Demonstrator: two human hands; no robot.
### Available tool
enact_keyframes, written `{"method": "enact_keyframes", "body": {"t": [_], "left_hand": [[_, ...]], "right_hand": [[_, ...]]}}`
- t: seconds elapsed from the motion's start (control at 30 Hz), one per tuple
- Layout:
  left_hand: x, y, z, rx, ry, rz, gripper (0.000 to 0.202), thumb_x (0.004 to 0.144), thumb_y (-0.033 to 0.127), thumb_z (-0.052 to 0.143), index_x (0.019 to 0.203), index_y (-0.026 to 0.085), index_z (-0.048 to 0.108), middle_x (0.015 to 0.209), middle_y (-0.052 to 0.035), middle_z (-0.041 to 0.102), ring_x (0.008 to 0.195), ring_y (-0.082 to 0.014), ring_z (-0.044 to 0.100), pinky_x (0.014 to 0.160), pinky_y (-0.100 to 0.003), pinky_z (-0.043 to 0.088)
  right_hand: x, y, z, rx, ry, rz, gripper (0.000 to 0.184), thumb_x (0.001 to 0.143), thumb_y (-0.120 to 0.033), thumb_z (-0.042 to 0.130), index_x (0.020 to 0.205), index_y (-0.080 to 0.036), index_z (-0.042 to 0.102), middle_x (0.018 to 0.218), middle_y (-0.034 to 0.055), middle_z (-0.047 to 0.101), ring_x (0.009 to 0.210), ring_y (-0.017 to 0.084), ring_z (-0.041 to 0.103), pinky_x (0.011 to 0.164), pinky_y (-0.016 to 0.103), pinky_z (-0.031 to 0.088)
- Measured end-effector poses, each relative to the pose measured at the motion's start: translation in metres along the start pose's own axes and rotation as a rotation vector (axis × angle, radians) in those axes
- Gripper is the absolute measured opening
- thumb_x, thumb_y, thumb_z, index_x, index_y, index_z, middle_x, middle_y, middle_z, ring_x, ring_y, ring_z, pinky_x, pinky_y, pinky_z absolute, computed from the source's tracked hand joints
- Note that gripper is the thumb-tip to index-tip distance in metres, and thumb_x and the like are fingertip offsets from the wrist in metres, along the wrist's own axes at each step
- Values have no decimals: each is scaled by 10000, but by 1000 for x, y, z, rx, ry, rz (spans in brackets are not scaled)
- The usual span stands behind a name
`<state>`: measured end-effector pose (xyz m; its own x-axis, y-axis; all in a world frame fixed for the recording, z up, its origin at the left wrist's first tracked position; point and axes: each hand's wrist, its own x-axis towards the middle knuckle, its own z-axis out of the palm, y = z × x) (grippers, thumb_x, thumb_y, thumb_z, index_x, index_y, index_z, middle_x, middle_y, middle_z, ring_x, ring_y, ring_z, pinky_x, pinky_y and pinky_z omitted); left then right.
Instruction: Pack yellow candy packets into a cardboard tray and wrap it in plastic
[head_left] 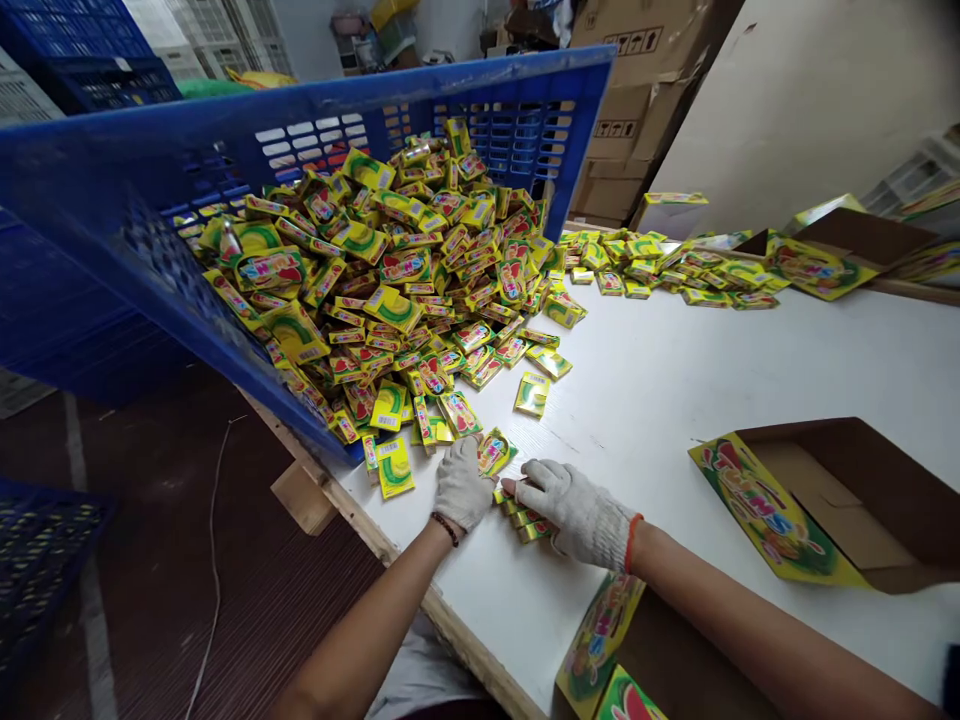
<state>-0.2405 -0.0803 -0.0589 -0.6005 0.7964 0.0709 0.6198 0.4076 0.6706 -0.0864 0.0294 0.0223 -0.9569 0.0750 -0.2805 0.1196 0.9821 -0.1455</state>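
My left hand (pixel 461 485), in a white knit glove, has its fingers closed at a small yellow-green printed box (pixel 495 453) on the white tabletop. Just to the right, my gloved right hand (pixel 577 510) curls over a short row of the same small boxes (pixel 527 522), lined up side by side; its palm side is hidden. Beyond my hands, a big heap of these boxes (pixel 405 270) spills out of a tilted blue plastic crate (pixel 577 130). A single box (pixel 532 394) lies apart from the heap.
An open printed carton (pixel 780 520) stands at the right, and another carton (pixel 600 640) sits under my right forearm. More small boxes (pixel 675 265) lie along the far edge, by another open carton (pixel 821 265). Brown cardboard boxes (pixel 622 130) are stacked behind. The table's wooden edge (pixel 465 640) runs near me.
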Motion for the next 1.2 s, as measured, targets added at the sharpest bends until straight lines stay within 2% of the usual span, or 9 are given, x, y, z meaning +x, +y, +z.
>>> {"method": "enact_keyframes", "body": {"t": [0.13,0.27,0.37,0.47,0.57,0.73,0.83,1.0,1.2], "left_hand": [[12,4,-1,-123,-66,165,651,727,158,723,1345,199,522,1338,-115,551,1304,-266,492,1130,-418,402],[8,4,-3,-244,-123,231,389,785,157,660,1165,238,659,1117,-48,635,1104,-202,607,1003,-340,506],[-2,11,5,-308,-50,160,268,900,224,550,1151,206,643,1120,-70,643,1112,-202,610,1020,-359,499],[-7,24,15,-290,55,50,387,962,314,475,1308,149,532,1304,-149,587,1275,-249,531,1109,-420,430],[2,37,19,-146,-29,-31,431,951,339,489,1332,139,522,1360,-169,578,1307,-277,514,1109,-430,419],[35,42,13,-36,-193,-103,296,754,244,666,1043,179,677,1067,-153,688,1030,-335,642,901,-468,510],[45,39,7,-70,-260,-67,196,670,194,702,865,213,697,881,-83,685,869,-286,649,796,-406,521],[28,39,7,-244,-197,-4,95,726,136,615,777,207,652,873,-34,655,880,-202,609,821,-322,500],[-5,40,20,-479,-63,-17,249,840,180,510,1069,176,609,948,-51,653,824,-169,602,804,-315,527]], "right_hand": [[-17,16,33,93,202,42,1018,573,-126,610,1552,-158,334,1527,245,373,1397,426,367,1069,590,399],[-25,33,53,220,340,-6,1159,596,-110,637,1617,-177,91,1659,243,-18,1498,445,191,1103,558,402],[-20,41,53,303,375,-16,1191,650,-154,666,1615,-163,-30,1646,257,-138,1515,435,143,1098,539,421],[-15,50,50,326,333,13,1208,648,-218,686,1607,-96,-36,1636,301,-104,1523,431,93,1105,569,399],[-10,53,46,296,276,-8,1144,603,-254,700,1585,-35,158,1623,335,48,1521,449,62,1125,614,350],[-9,42,35,191,254,-2,690,633,-306,700,1264,-50,586,1536,342,315,1499,459,179,1157,626,304],[-15,38,36,190,279,-7,712,635,-260,668,1303,-43,557,1568,338,262,1500,450,184,1149,624,318],[-22,42,45,183,307,-34,1041,666,-279,641,1583,-69,197,1623,306,126,1506,451,135,1140,631,295],[-18,38,21,88,186,-45,942,640,-285,632,1533,-126,376,1449,254,448,1309,431,412,1031,601,374]]}}
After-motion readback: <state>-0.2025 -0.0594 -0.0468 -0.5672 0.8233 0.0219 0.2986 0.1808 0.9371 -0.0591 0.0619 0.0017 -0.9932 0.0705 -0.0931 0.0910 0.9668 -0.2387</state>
